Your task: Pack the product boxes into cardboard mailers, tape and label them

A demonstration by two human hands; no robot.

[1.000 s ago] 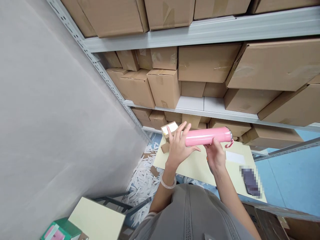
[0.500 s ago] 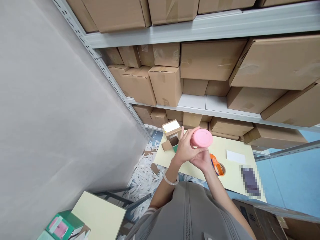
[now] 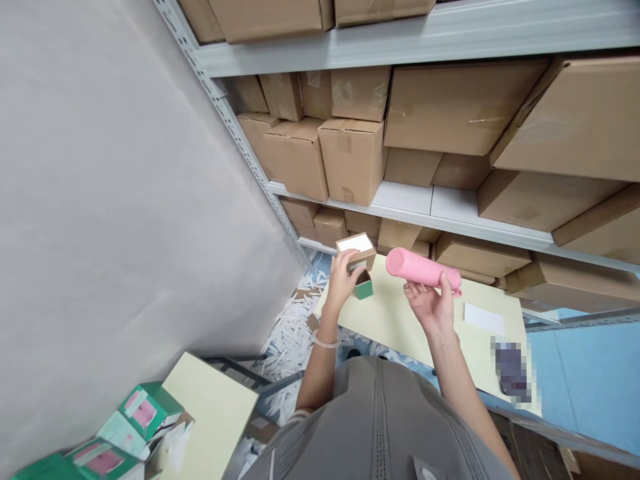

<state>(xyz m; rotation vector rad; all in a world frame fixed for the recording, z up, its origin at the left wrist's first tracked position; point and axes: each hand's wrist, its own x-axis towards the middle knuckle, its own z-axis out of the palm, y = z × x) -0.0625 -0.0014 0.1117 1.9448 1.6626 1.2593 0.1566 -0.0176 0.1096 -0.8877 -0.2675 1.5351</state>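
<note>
right hand [image 3: 433,311] gripping pink bottle [image 3: 419,267], far end hidden; left hand [image 3: 341,283] at green box [image 3: 365,289], grip unclear

One camera rides on the person's head. It looks forward and a lot down, so it sees the left hand [image 3: 341,280] and the right hand [image 3: 434,310] from above. The grey top [image 3: 345,433] is very near the camera, on the near side of the hands. Below the hands, the counter [image 3: 390,319] is farther down. Past the hands, the view takes in tall shelves [image 3: 450,40] at a slant. Left of the hands, it takes in a big wall [image 3: 125,200].
</note>
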